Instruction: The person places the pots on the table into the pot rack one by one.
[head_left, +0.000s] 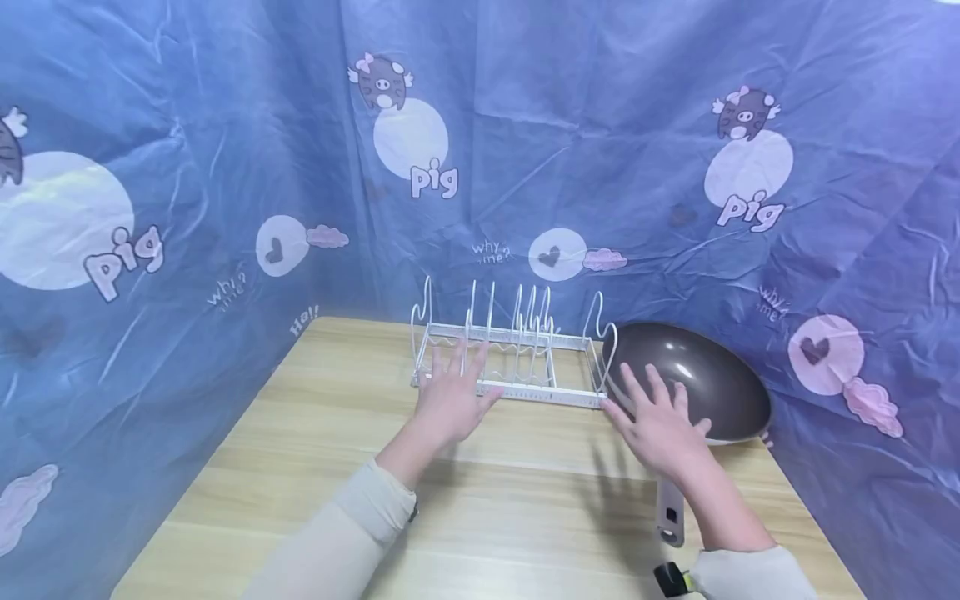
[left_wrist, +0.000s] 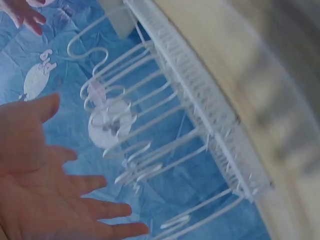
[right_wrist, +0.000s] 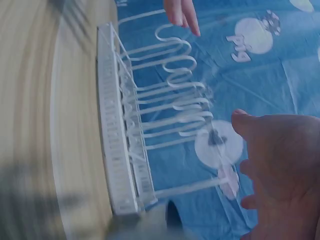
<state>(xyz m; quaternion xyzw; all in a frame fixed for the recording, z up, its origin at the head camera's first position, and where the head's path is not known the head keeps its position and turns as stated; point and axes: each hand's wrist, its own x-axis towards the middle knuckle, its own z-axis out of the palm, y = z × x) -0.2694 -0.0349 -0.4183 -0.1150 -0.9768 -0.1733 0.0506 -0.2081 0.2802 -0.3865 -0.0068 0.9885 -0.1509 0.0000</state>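
A white wire dish rack (head_left: 517, 387) with upright wire dividers stands toward the back of the wooden table. My left hand (head_left: 452, 404), fingers spread, hovers over the front left part of the rack and holds nothing. To the right, my right hand (head_left: 663, 429) is spread too, overlapping the dark frying pan (head_left: 701, 375) in the head view. The pan lies beside the rack's right end, its grey handle (head_left: 670, 512) pointing toward me. In the left wrist view the left hand (left_wrist: 50, 180) has its fingers extended near the rack's wires; the right wrist view shows the right hand (right_wrist: 285, 165) likewise.
Blue cloth (head_left: 525, 167) with printed pigs and clouds hangs behind and along both sides of the wooden table (head_left: 315, 442). The pan's far side lies close to the cloth at the right. Bare wood shows in front of the rack.
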